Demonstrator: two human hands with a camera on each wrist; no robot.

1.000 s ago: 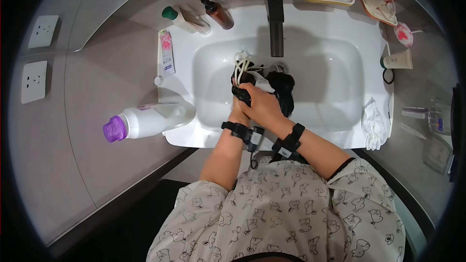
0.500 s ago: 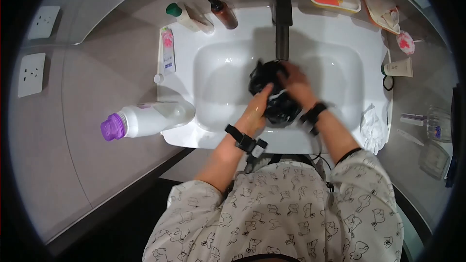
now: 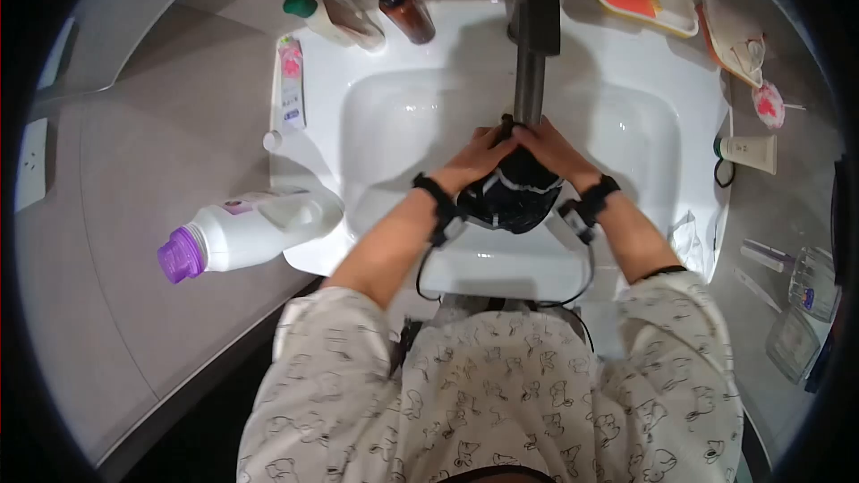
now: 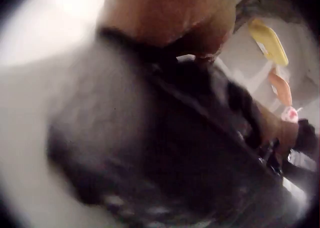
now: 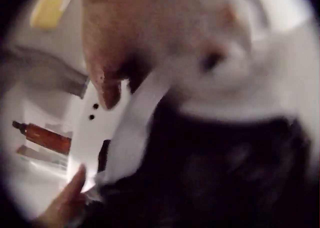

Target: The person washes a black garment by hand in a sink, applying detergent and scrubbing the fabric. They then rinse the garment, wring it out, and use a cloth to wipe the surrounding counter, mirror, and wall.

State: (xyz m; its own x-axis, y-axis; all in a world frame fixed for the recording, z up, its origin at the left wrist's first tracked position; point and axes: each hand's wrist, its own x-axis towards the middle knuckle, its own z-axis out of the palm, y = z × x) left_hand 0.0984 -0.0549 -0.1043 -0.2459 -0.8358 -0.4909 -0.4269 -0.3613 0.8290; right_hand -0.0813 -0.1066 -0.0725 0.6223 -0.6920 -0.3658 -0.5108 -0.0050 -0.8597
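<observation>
Beneath the tap [image 3: 530, 80], a wet black cloth item [image 3: 514, 201] with white bands hangs over the sink. Its exact kind is not clear from its bunched shape. My left hand [image 3: 476, 161] grips its upper edge on the left, thumb pointing inward. On the other side my right hand [image 3: 559, 154] pinches the same edge, close to the left hand. Dark cloth [image 4: 185, 153] fills much of the left wrist view, blurred. In the right wrist view a white band [image 5: 132, 133] runs down from the hand beside the dark cloth.
The white sink [image 3: 385, 125] surrounds the work. A white bottle with a purple cap [image 3: 242, 237] lies at the left rim. A brown pump bottle [image 3: 404, 11] and a green-capped bottle [image 3: 331, 18] stand behind. Soap trays [image 3: 644, 0] and a tube [image 3: 750, 154] sit on the right.
The white cords and bunched cloth seen earlier at left are now one black piece spread between both hands. Both hands have moved right and away from the body, under the tap.
</observation>
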